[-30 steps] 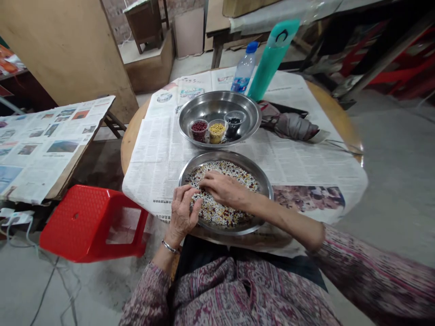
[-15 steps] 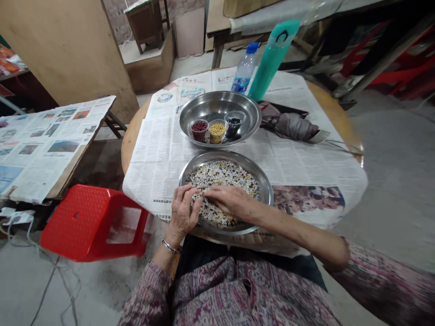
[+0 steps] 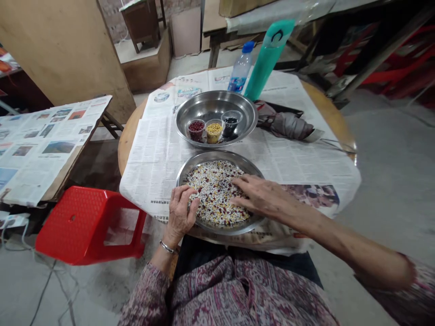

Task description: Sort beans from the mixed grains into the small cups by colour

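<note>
A steel basin [image 3: 190,165] near the table's front edge holds a layer of mixed white grains, dark red beans and yellow bits [image 3: 217,192]. My left hand [image 3: 181,213], with a bracelet at the wrist, rests at its left rim. Its fingers curl inward with the thumb opposite, and what lies inside them is hidden. Over the right part of the mix is my right hand [image 3: 254,194], fingers apart, fingertips at the grains. Behind stands a second steel basin [image 3: 210,103] with clear cups of dark red beans [image 3: 196,130], yellow beans [image 3: 214,130] and black beans [image 3: 231,124].
Newspaper [image 3: 146,158] covers the round table. Toward its back stand a water bottle [image 3: 240,68] and a green bottle [image 3: 270,59]; a folded grey umbrella [image 3: 288,126] lies at the right. To the left are a red stool [image 3: 74,226] and another newspaper-covered table [image 3: 50,140].
My right hand was beside my left fingers, then moved right across the basin and spread its fingers. My left hand stays at the rim. The view has shifted slightly.
</note>
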Tool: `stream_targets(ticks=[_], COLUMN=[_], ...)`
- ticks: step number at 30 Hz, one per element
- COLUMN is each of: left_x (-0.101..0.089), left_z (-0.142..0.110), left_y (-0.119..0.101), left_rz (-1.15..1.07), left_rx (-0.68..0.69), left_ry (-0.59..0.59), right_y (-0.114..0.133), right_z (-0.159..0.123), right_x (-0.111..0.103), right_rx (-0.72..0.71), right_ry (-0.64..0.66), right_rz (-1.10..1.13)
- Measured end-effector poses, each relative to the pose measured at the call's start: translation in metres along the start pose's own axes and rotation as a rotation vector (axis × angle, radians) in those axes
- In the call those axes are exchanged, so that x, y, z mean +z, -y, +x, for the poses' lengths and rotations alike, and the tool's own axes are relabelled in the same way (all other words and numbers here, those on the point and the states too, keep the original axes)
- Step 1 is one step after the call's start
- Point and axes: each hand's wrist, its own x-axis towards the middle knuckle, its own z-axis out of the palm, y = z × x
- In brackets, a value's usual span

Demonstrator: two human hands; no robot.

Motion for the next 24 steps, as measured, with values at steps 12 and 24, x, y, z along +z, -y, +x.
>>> stream_targets(ticks=[12,24], left_x=[0.000,0.000], left_z=[0.000,-0.001], left_y=[0.000,0.001], left_rz=[0.027,0.014], left_rx=[-0.004,-0.004], left_ry=[-0.003,0.008], right_y=[0.064,0.063], right_z=[0.048,-0.001], right_x=[0.010,0.005], right_rx=[0.252,-0.235], right_ry=[-0.003,0.186], right_rz=[0.674,0.408])
